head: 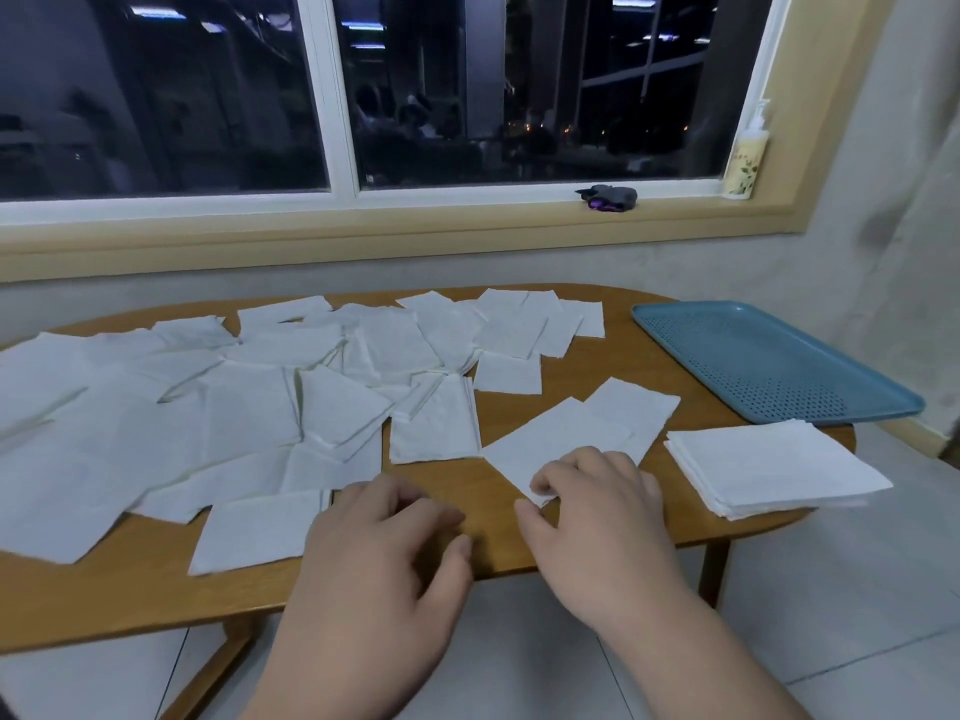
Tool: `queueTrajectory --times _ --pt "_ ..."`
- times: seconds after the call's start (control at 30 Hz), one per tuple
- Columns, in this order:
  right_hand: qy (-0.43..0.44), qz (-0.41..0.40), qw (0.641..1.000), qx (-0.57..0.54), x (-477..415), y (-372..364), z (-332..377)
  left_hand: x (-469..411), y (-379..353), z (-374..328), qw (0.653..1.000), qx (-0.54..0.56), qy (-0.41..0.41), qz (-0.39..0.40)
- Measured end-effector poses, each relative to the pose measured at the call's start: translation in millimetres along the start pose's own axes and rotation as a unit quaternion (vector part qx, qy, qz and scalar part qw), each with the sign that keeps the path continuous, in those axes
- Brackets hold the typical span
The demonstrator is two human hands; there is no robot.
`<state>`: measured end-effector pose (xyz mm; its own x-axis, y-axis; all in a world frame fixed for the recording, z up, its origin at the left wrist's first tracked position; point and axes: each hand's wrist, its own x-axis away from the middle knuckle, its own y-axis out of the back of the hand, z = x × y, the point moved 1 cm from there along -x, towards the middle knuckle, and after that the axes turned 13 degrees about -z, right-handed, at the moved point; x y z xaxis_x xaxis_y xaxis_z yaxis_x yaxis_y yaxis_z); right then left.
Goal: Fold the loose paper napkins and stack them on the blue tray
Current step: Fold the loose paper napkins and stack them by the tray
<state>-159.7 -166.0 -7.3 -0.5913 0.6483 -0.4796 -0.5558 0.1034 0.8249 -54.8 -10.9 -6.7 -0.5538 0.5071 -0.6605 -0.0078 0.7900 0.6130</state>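
**Napkin corner pinched, fold pending**

I read this as the start of one fold. The right hand (597, 506) pinches the near corner of a napkin (561, 439) lying flat on the table (483, 485). The left hand (384, 543) hovers beside it, fingers loosely curled, holding nothing. Next I'd carry that corner to the far edge and have the left press the crease. The napkin looks thin, white and square, and lies cornerwise. Loose napkins (234, 407) sprawl leftward. A folded stack (774, 465) sits on the table beside the tray (753, 356), not on it.
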Motion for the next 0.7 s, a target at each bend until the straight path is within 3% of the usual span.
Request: queueTrajectory --times 0.33,0.7 --pt "0.044 0.015 0.999 0.003 4.9 -1.9 2.9 -7.6 5.3 14.2 0.997 0.055 -0.033 -0.04" --pt "0.064 -0.056 0.996 0.012 3.7 -7.6 -6.2 -10.9 -1.3 23.4 0.998 0.05 -0.019 0.009"
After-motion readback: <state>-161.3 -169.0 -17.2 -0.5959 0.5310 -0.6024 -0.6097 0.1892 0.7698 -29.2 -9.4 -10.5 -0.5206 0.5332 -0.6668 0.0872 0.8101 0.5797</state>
